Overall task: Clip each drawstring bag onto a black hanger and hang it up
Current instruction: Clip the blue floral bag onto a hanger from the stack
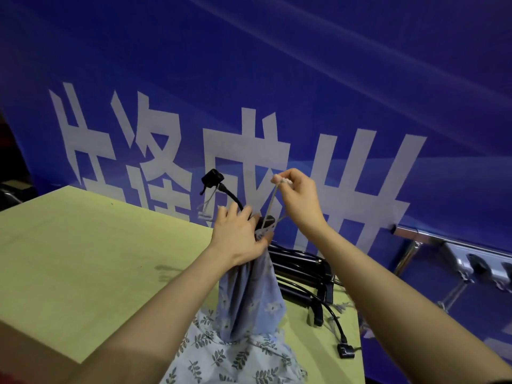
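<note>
At the far edge of the pale green counter (83, 259), against a blue banner (332, 79) with large white characters:

Item 1. Drawstring bag (249, 295), blue with small white flowers. Held up off the counter by its gathered neck, body hanging straight down, long axis roughly vertical, lower end resting on item 4.

Item 2. Black hanger (221, 189), lifted. One clip stands free at upper left; the other clip sits at the bag's neck, directly beside the left hand. Whether that clip already bites the cloth cannot be told.

Item 3. Drawstring (273, 200), pale cord, drawn taut upward and to the right from the bag's neck.

Item 4. Second bag (235, 358), light cloth with a leaf print, lying flat at the near edge.

Item 5. Stack of spare black hangers (302, 275), on the counter just right of the hanging bag.

Item 6. Metal rail (432, 239), lower right along the banner.

Hands: left hand (238, 239) closed around bag neck and hanger; right hand (299, 198) pinching the cord end above. The left is nearer the clip; the neck lies just below the right.
</note>
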Demonstrator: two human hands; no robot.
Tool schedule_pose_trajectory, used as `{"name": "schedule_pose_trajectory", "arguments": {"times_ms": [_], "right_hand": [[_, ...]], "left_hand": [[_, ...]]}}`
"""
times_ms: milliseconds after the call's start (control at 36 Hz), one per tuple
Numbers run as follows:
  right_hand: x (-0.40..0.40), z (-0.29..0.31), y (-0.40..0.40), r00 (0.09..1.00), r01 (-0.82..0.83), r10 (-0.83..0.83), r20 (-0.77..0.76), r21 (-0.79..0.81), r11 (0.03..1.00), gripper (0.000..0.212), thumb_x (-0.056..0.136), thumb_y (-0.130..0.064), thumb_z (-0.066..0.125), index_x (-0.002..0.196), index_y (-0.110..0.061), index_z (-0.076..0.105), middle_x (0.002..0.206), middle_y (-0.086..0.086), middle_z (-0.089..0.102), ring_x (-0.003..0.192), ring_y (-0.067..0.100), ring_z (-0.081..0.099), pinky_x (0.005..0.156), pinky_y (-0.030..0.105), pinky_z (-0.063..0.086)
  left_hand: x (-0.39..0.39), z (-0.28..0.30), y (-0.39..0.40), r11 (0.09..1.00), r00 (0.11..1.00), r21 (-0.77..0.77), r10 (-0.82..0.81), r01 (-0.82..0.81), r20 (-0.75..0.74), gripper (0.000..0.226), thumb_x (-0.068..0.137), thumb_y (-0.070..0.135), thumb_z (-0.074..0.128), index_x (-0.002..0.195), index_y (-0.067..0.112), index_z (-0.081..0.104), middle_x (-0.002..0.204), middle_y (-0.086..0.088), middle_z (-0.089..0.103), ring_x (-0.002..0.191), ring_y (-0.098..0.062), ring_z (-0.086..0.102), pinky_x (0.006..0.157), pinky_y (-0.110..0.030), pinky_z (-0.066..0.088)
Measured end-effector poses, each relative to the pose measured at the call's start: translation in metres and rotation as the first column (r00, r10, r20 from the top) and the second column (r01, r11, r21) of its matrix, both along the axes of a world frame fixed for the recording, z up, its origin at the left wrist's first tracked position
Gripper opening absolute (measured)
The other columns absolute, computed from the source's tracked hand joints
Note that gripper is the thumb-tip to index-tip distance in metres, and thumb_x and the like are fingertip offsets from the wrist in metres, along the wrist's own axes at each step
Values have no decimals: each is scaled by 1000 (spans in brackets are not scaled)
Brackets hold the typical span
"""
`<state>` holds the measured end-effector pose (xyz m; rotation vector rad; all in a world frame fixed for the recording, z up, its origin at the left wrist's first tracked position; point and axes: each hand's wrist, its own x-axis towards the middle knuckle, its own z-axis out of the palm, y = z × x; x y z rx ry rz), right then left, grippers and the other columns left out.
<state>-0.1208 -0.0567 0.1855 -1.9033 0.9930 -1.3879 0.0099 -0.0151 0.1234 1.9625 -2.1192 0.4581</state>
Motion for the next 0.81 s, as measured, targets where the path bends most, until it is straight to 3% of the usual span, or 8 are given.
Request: {"name": "schedule_pose_trajectory", "arguments": {"times_ms": [83,194,250,333,444,528,667,806], "right_hand": [[2,2,0,993,7,-24,-119,-139,990,22,94,-25,57,85,-6,63,55,-8,48,46,1,44,49,14,37],[1,-1,-3,915,31,-199,-352,-430,902,33,88,-37,64,72,-9,55,58,-6,47,52,14,45,50,36,45],[0,-2,-1,857,10,-308,-413,-586,810,37,85,-39,66,68,-10,49,61,-6,42,51,15,40,44,33,39],[-3,1,1,837,8,-374,-400,-674,738,39,82,-39,65,63,-15,41,61,-6,37,48,13,33,39,25,26],[-2,7,1,918,136,-280,-281,-442,887,45,85,-38,68,60,-9,43,53,-4,40,46,9,35,45,25,32],[1,7,9,992,119,-123,-12,-170,978,42,86,-28,68,61,-2,46,50,2,40,38,4,39,41,13,35],[6,9,11,914,71,-127,386,158,985,47,88,-20,65,55,-16,32,50,-1,31,43,6,31,49,19,38],[2,9,11,890,48,-143,433,224,973,44,88,-22,65,56,-13,37,51,2,35,44,10,37,47,26,42]], "left_hand": [[-5,4,-2,1000,1000,-26,-7,7,-24,65,88,69,18,121,23,49,112,-3,52,98,-26,40,82,-38,27],[-11,-4,-19,997,993,23,73,-71,-90,57,90,63,14,122,31,47,115,0,50,100,-27,39,77,-35,24],[-12,-7,-24,993,982,52,111,-104,-150,61,86,66,11,121,34,49,120,2,49,100,-26,37,75,-35,26],[-15,-3,-27,996,988,50,80,-74,-135,42,95,54,30,125,33,50,120,1,48,104,-27,38,81,-35,28],[-14,5,-21,996,986,33,89,-85,-145,30,94,44,39,114,32,58,116,-1,46,106,-27,38,83,-35,29],[-11,4,-15,996,989,6,87,-87,-116,32,95,39,40,122,31,54,132,-3,41,112,-29,38,90,-36,30],[-11,1,-8,991,989,-3,135,-135,-53,37,97,29,40,133,23,41,128,-6,39,112,-31,44,93,-37,31],[-12,-4,-3,990,990,-25,141,-141,-13,42,98,23,41,139,22,35,129,-7,38,116,-31,41,95,-38,32]]}}
